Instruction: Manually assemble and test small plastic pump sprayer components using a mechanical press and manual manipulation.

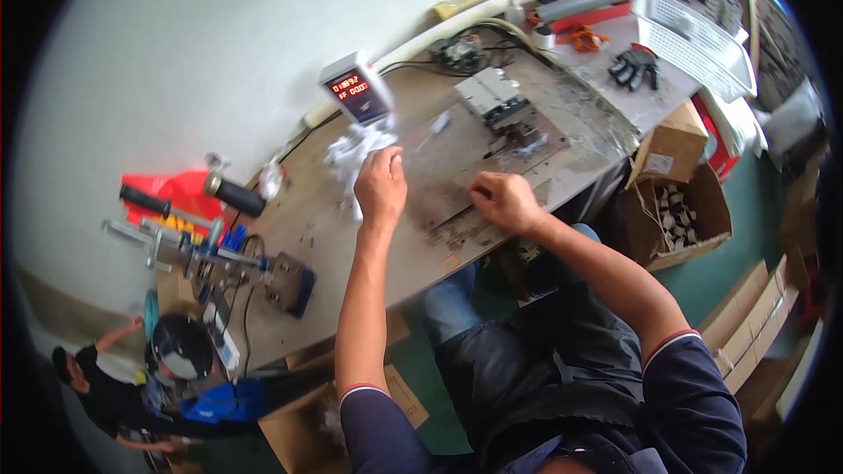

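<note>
My left hand (381,183) is raised over the worktable with its fingers curled closed. Right behind it lies a crumpled white cloth-like bundle (356,151); whether the hand touches it I cannot tell. Over the table's front part, my right hand (507,199) is closed too, its fingertips drawn together toward the left. What either hand holds, if anything, is hidden. Beyond the right hand, a small metal fixture with a pale block on top (496,98) stands on a flat plate. A white box with a red lit digital display (356,92) stands behind the bundle.
At the left of the table stands a lever-type press (290,283). A dark-and-grey work glove (634,68) and a white plastic basket (694,44) lie at the far right. Below, a cardboard box (702,233) holds small parts. Another person (101,386) is at the lower left.
</note>
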`<action>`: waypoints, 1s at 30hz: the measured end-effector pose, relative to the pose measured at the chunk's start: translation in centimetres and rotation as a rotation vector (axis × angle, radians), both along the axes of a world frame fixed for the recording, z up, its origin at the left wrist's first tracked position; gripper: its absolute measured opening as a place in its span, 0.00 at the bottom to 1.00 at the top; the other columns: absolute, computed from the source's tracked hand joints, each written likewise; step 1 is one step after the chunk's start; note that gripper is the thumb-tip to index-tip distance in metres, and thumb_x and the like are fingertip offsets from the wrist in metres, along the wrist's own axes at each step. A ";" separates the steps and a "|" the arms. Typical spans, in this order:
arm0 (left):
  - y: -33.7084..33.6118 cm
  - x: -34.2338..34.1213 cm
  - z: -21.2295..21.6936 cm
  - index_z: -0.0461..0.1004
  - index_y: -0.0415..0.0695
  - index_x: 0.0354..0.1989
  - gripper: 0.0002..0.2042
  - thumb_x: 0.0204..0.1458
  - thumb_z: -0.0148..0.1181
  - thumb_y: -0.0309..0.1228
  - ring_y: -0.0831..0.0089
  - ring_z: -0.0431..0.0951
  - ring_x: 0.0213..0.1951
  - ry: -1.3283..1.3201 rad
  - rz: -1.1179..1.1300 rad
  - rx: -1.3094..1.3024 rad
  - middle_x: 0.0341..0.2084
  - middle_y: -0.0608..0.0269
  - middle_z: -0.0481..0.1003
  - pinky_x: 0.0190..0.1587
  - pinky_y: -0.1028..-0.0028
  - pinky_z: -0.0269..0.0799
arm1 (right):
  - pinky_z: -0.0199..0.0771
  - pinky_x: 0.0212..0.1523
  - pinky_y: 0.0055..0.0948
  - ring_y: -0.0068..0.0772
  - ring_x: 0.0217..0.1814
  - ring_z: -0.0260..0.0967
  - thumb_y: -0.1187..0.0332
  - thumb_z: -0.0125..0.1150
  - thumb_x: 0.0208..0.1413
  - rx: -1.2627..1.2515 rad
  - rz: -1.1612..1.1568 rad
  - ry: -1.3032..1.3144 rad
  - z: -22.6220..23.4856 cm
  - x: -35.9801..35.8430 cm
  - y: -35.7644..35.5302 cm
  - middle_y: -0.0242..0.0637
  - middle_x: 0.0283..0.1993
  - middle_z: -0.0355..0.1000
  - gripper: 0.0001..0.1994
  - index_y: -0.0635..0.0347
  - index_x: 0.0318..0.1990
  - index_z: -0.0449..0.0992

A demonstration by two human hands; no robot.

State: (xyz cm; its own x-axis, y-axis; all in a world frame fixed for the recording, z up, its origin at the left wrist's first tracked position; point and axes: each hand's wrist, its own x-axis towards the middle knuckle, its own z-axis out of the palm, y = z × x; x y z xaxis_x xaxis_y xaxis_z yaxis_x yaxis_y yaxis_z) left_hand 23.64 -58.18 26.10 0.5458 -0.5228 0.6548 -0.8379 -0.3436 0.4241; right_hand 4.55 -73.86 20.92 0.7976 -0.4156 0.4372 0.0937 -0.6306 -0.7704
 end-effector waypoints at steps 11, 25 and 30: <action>-7.0 -1.0 -3.0 0.80 0.42 0.37 0.05 0.59 0.61 0.29 0.54 0.80 0.41 -0.115 0.136 0.286 0.35 0.54 0.79 0.44 0.56 0.74 | 0.76 0.37 0.42 0.52 0.34 0.78 0.66 0.62 0.58 0.284 -0.020 -0.043 0.9 -0.5 -0.7 0.50 0.32 0.78 0.10 0.65 0.39 0.80; -5.0 -13.6 -4.8 0.80 0.37 0.40 0.08 0.63 0.64 0.31 0.84 0.71 0.28 0.684 -0.107 -0.053 0.27 0.69 0.78 0.32 0.78 0.70 | 0.78 0.36 0.37 0.32 0.31 0.78 0.65 0.66 0.50 0.599 -0.023 -0.033 0.6 -1.5 -2.4 0.45 0.27 0.80 0.13 0.69 0.35 0.83; -6.0 -11.2 -4.0 0.81 0.39 0.45 0.09 0.63 0.63 0.31 0.83 0.73 0.27 0.528 -0.050 -0.142 0.30 0.69 0.79 0.31 0.77 0.71 | 0.79 0.40 0.45 0.52 0.34 0.80 0.62 0.63 0.45 0.391 -0.232 0.245 0.8 -2.8 -6.6 0.52 0.29 0.79 0.13 0.62 0.33 0.85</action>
State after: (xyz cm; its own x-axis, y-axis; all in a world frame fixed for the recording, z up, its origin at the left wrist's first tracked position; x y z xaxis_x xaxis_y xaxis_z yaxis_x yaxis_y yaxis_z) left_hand 12.41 -64.17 22.13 0.7961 -0.4831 0.3645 -0.5123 -0.2172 0.8309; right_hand 1.79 -80.45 21.70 0.7246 -0.6887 0.0258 -0.2267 -0.2735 -0.9348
